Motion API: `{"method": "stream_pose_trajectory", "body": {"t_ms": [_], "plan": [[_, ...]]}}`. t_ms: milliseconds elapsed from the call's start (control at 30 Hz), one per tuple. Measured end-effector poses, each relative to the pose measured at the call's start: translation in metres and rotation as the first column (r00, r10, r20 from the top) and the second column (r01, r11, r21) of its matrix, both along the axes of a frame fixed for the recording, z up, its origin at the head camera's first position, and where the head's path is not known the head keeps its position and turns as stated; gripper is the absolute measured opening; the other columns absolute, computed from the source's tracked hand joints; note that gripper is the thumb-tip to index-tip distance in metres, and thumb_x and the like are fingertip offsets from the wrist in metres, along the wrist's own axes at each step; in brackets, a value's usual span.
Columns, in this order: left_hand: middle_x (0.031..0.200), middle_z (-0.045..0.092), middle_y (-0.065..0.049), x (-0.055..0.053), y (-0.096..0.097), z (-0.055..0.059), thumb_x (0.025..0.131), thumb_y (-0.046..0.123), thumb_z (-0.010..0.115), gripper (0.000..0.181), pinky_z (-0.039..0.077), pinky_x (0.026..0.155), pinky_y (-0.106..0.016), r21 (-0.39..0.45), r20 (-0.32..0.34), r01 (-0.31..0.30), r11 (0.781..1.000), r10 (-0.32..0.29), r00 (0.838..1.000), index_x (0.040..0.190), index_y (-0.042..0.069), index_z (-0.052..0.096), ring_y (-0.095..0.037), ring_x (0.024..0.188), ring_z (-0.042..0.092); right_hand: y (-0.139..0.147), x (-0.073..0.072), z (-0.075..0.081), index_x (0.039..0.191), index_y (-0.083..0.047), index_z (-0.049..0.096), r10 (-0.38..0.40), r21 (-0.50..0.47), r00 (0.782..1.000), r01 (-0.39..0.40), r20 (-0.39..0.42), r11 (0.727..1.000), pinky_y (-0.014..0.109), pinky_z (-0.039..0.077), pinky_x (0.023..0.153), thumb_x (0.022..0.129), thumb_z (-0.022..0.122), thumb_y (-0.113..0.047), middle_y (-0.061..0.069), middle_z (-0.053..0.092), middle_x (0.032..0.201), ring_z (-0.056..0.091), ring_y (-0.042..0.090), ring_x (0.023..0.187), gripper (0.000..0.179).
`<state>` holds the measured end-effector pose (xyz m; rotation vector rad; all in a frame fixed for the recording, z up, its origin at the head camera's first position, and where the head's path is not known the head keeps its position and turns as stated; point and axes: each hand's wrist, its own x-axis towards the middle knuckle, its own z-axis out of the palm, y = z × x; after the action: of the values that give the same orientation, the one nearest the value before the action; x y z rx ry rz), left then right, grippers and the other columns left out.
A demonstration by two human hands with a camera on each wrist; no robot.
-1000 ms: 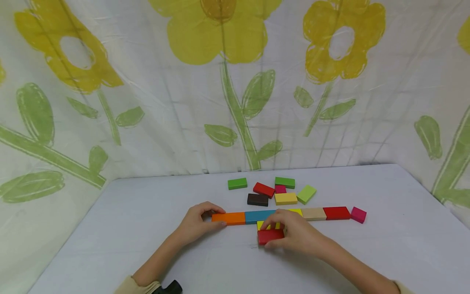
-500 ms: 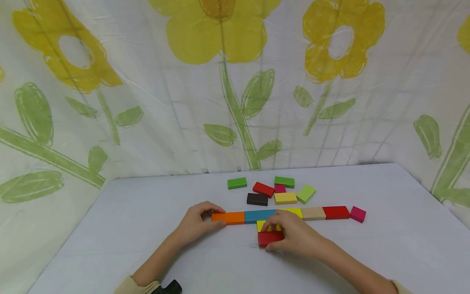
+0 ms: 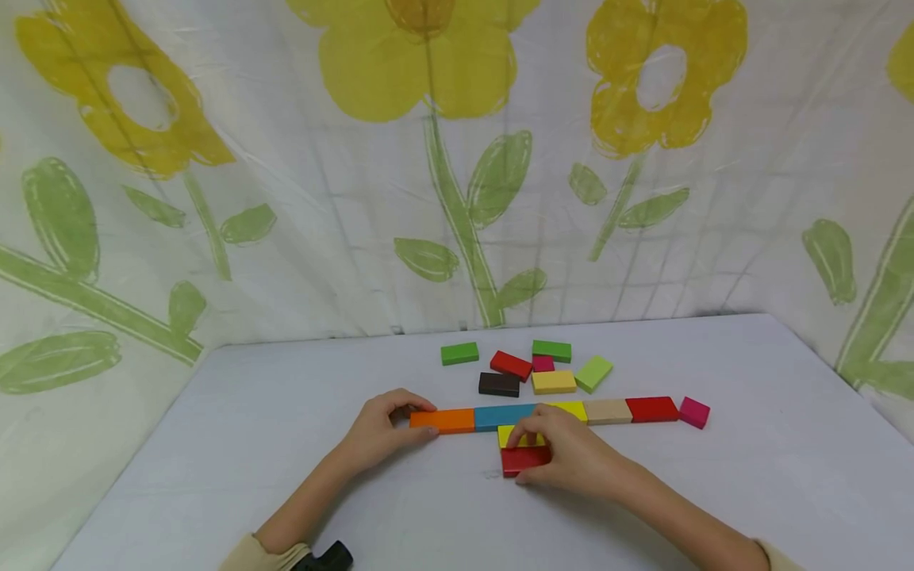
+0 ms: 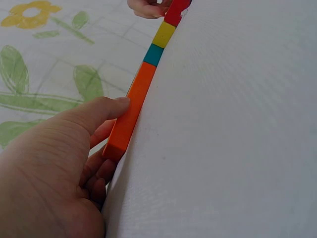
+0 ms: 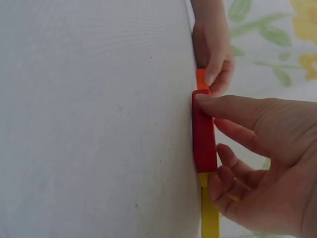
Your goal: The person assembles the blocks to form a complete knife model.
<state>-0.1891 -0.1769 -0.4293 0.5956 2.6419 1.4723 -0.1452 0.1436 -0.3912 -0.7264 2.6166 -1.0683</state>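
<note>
My left hand [image 3: 385, 428] grips the left end of an orange block [image 3: 451, 421], its thumb along the near side. That block heads a straight row: a blue block [image 3: 500, 416], a yellow block [image 3: 571, 410], a beige block [image 3: 605, 411] and a red block at the right end [image 3: 651, 409]. In front of the row lies a second yellow block [image 3: 505, 435], partly covered by my right fingers. My right hand [image 5: 270, 153] pinches another red block [image 5: 204, 134] between thumb and fingers, against that second yellow block's near side. My right hand hides part of both.
A magenta block [image 3: 694, 412] sits off the row's right end. Behind the row lie loose blocks: dark brown [image 3: 499, 385], red [image 3: 511, 365], pale yellow [image 3: 554, 382], lime [image 3: 594, 373] and green ones [image 3: 460, 354]. A flower-printed cloth [image 3: 343, 262] hangs behind the white table [image 3: 236, 444].
My right hand has shifted the red block slightly nearer to me, so a little more of the yellow block behind it shows. My left hand keeps its grip on the orange block.
</note>
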Motion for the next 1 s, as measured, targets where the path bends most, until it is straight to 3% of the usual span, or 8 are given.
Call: {"method": "stream_pose_trajectory", "body": {"t_ms": [233, 600, 1000], "plan": [[0.107, 0.074, -0.001, 0.0006, 0.0012, 0.001, 0.088, 0.02, 0.087, 0.025, 0.05, 0.087, -0.025, 0.002, 0.002, 0.001, 1.0, -0.001, 1.0, 0.111, 0.012, 0.08, -0.018, 0.096, 0.059, 0.0008, 0.0002, 0.0033, 0.109, -0.02, 0.073, -0.016, -0.017, 0.999, 0.016, 0.048, 1.0, 0.023, 0.057, 0.075, 0.08, 0.094, -0.019, -0.002, 0.06, 0.103, 0.056, 0.021, 0.105, 0.036], [0.107, 0.074, -0.001, -0.0002, -0.0001, 0.0014, 0.089, 0.021, 0.086, 0.024, 0.05, 0.086, -0.025, 0.002, 0.001, 0.005, 1.0, -0.005, 1.0, 0.111, 0.013, 0.08, -0.018, 0.095, 0.059, 0.003, -0.0042, -0.0038, 0.108, -0.02, 0.074, 0.001, -0.049, 1.0, -0.001, -0.003, 0.999, 0.022, 0.057, 0.073, 0.081, 0.093, -0.025, -0.004, 0.059, 0.1, 0.057, 0.015, 0.098, 0.033], [0.107, 0.074, -0.001, -0.0006, 0.0002, 0.0001, 0.089, 0.02, 0.086, 0.024, 0.05, 0.086, -0.025, 0.007, 0.001, 0.007, 1.0, -0.007, 1.0, 0.111, 0.013, 0.08, -0.018, 0.095, 0.059, 0.0004, -0.0008, 0.0012, 0.107, -0.018, 0.073, -0.02, -0.054, 0.999, 0.022, 0.035, 0.998, 0.02, 0.055, 0.072, 0.079, 0.095, -0.019, -0.002, 0.058, 0.1, 0.056, 0.017, 0.099, 0.035]]}}
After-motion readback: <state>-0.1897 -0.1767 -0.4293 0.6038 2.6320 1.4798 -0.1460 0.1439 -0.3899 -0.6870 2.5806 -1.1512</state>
